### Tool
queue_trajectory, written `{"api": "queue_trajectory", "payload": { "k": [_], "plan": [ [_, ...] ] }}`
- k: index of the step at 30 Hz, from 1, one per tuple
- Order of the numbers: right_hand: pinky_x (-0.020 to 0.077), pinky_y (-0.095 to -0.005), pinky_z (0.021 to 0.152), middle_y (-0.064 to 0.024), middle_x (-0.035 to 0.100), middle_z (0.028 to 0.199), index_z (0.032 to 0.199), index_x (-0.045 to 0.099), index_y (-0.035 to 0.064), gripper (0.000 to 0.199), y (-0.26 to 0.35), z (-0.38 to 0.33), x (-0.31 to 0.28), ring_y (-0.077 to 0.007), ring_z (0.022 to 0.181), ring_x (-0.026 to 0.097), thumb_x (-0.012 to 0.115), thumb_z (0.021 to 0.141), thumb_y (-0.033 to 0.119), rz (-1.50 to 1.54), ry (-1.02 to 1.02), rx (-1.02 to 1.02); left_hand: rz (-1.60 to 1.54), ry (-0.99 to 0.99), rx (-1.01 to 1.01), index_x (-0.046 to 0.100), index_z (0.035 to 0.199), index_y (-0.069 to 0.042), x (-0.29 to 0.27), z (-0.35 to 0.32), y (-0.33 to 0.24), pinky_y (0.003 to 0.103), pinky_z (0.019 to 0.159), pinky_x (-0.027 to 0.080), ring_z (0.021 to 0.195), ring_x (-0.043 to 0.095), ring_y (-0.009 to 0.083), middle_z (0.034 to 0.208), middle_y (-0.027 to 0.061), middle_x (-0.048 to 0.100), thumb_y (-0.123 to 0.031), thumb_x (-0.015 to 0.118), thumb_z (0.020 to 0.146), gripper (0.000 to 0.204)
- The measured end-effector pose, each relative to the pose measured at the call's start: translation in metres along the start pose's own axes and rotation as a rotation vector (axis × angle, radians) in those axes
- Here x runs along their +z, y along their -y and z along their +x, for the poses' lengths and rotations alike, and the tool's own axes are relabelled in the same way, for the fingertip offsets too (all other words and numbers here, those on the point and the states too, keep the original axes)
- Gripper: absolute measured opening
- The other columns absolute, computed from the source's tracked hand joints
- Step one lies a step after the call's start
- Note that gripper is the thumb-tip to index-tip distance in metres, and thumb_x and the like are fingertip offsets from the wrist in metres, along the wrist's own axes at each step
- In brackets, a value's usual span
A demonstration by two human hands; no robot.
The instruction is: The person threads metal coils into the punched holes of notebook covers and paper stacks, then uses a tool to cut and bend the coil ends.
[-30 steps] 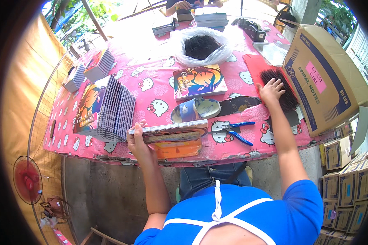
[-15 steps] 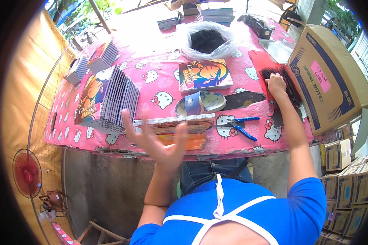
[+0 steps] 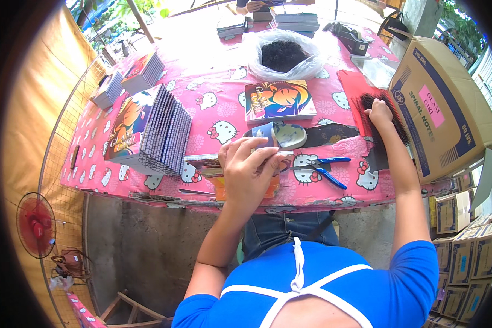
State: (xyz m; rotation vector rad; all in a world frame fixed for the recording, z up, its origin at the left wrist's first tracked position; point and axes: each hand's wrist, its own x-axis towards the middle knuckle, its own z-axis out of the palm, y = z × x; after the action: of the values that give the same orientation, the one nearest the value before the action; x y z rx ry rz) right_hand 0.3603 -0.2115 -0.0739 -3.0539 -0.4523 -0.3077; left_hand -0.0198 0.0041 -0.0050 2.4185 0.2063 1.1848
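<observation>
Near the front edge of the table, my left hand [image 3: 249,172] bends its fingers over the upper edge of a notebook [image 3: 208,165], covering much of it. Part of an orange cover [image 3: 218,188] shows just below. Off to the right, my right hand [image 3: 380,115] has its fingers closed at a pile of black spiral binding coils [image 3: 400,123] on a red sheet [image 3: 351,86]; its fingertips are among the coils. Blue-handled pliers [image 3: 331,170] lie between my hands. A slipper [image 3: 290,135] rests just beyond my left hand.
Stacked spiral notebooks [image 3: 167,131] stand at left, and another notebook pile [image 3: 281,101] is at centre. Behind is a plastic bag of black material [image 3: 283,56]. A large carton [image 3: 437,109] borders the right side. Across the table, another person's hand [image 3: 253,6] is visible.
My left hand, spread and blurred in the air before, has moved right and come down onto the notebook with its fingers bent. My right hand stays at the coils.
</observation>
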Motion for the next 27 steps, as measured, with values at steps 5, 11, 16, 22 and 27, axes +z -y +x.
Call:
{"api": "queue_trajectory", "payload": {
  "k": [5, 11, 16, 22, 27],
  "plan": [
    [0.0519, -0.0461, 0.083, -0.0213, 0.066, 0.101, 0.098, 0.063, 0.0005, 0.046, -0.019, 0.015, 0.002, -0.0364, 0.100, 0.064, 0.074, 0.078, 0.040, 0.099, -0.004, -0.012, -0.033, 0.007, -0.016, 0.072, 0.082, -0.011, 0.003, 0.001, 0.000, 0.039, 0.095, 0.031, 0.085, 0.061, 0.0175, 0.085, 0.0007, 0.068, -0.023, 0.074, 0.077, 0.013],
    [0.0509, -0.0471, 0.083, -0.0210, 0.066, 0.101, 0.097, 0.065, 0.0025, 0.040, -0.011, 0.013, 0.013, -0.0361, 0.100, 0.064, 0.072, 0.080, 0.037, 0.074, 0.015, -0.023, -0.018, -0.005, -0.051, 0.073, 0.082, -0.009, 0.004, 0.001, -0.003, 0.039, 0.098, 0.030, 0.081, 0.062, 0.0156, 0.078, 0.0000, 0.069, -0.020, 0.076, 0.076, 0.013],
    [0.0512, -0.0447, 0.081, -0.0194, 0.067, 0.096, 0.088, 0.070, 0.0047, 0.029, -0.018, 0.023, 0.003, -0.0327, 0.097, 0.065, 0.072, 0.081, 0.032, 0.127, -0.043, -0.018, -0.025, 0.011, -0.069, 0.073, 0.082, -0.009, 0.002, 0.000, -0.004, 0.039, 0.098, 0.030, 0.081, 0.062, 0.0156, 0.079, 0.0005, 0.069, -0.021, 0.076, 0.076, 0.013],
    [0.0495, -0.0419, 0.082, -0.0197, 0.060, 0.102, 0.110, 0.065, 0.0081, 0.035, -0.037, 0.028, -0.003, -0.0336, 0.097, 0.061, 0.071, 0.075, 0.010, 0.151, -0.304, -0.158, -0.046, 0.001, -0.050, 0.073, 0.082, -0.010, 0.008, 0.005, -0.004, 0.039, 0.098, 0.030, 0.080, 0.062, 0.0156, 0.079, 0.0005, 0.069, -0.021, 0.076, 0.077, 0.013],
    [0.0527, -0.0336, 0.067, -0.0139, 0.067, 0.084, 0.084, 0.072, 0.0035, 0.009, 0.073, -0.101, -0.074, -0.0264, 0.074, 0.066, 0.067, 0.077, 0.001, 0.768, -0.273, -0.795, 0.012, -0.010, -0.068, 0.072, 0.083, -0.010, 0.004, -0.001, -0.001, 0.039, 0.098, 0.030, 0.080, 0.062, 0.0154, 0.081, 0.0000, 0.069, -0.021, 0.076, 0.076, 0.013]
  ]
}}
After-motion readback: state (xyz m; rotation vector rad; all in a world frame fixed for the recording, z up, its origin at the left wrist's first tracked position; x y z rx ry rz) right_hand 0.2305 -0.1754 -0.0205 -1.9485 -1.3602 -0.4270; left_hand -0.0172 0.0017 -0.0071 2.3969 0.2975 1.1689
